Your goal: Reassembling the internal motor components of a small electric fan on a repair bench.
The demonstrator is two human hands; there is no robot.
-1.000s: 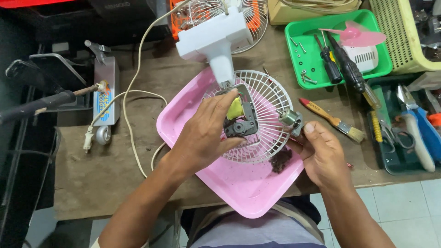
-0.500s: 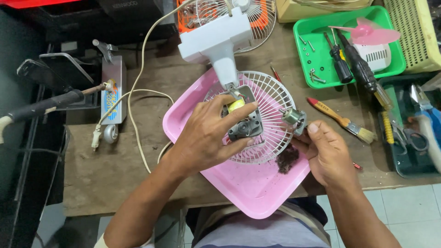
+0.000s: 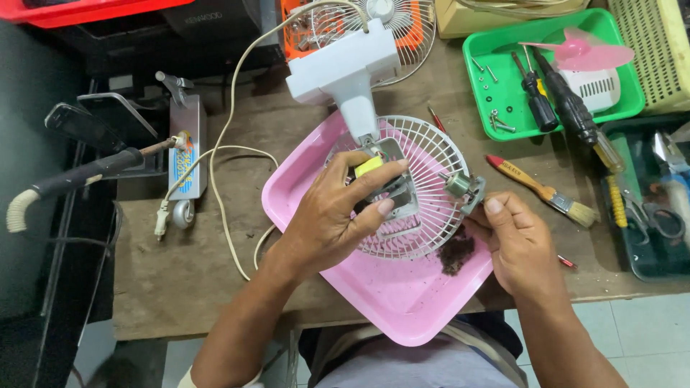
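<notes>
Now the left hand [image 3: 338, 215] grips the motor housing [image 3: 392, 190] (yellow part at its 11 o'clock) on the white fan grille [image 3: 431, 208], which lies in the pink tray [image 3: 402, 294] on the surface. At 3 o'clock, the right hand [image 3: 517, 237] pinches the small metal motor [image 3: 463, 187].

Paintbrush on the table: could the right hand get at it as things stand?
Probably yes. The paintbrush lies in the open beside the right hand, nothing over it, but that hand's fingers hold a small metal motor part it would have to put down first.
</notes>
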